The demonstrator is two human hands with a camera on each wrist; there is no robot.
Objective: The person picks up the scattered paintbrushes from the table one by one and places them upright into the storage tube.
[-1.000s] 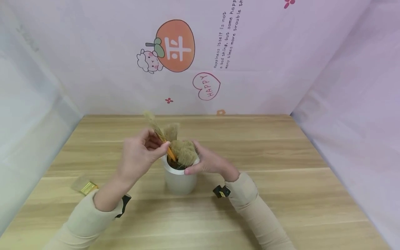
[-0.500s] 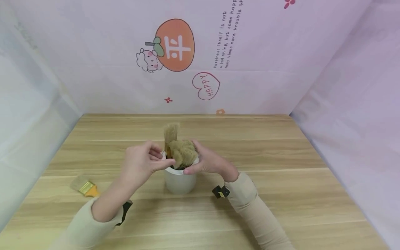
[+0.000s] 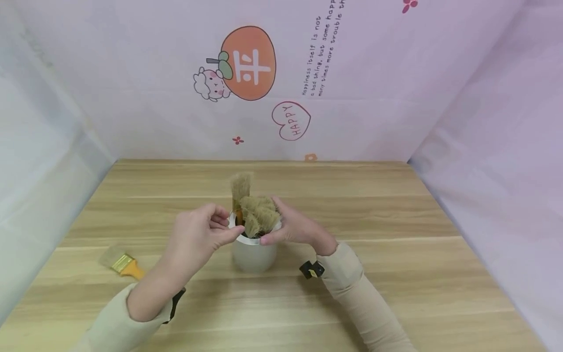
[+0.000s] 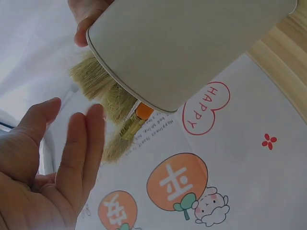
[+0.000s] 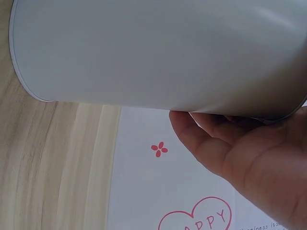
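With the right hand (image 3: 293, 229) gripping the rim of the white cup (image 3: 253, 253) mid-table and the left hand (image 3: 199, 237) hovering released beside it, the top-heavy brushes (image 3: 256, 213) (bristles up) are risking tipping the cup if nudged.

We note a wooden bench (image 3: 396, 254) of pale planks with the grain running left to right. A loose paintbrush (image 3: 120, 262) lies flat on it near the left edge, bristles toward the far left, brass ferrule and orange handle pointing right. Behind the bench hangs a pale pink backdrop (image 3: 132, 73) that also covers both sides. It carries an orange fruit print (image 3: 248, 63) with a small cartoon sheep (image 3: 210, 86) just beside it, a heart outline reading HAPPY (image 3: 291, 121), lines of dark small text (image 3: 321, 49), and scattered small red flowers (image 3: 238, 141).
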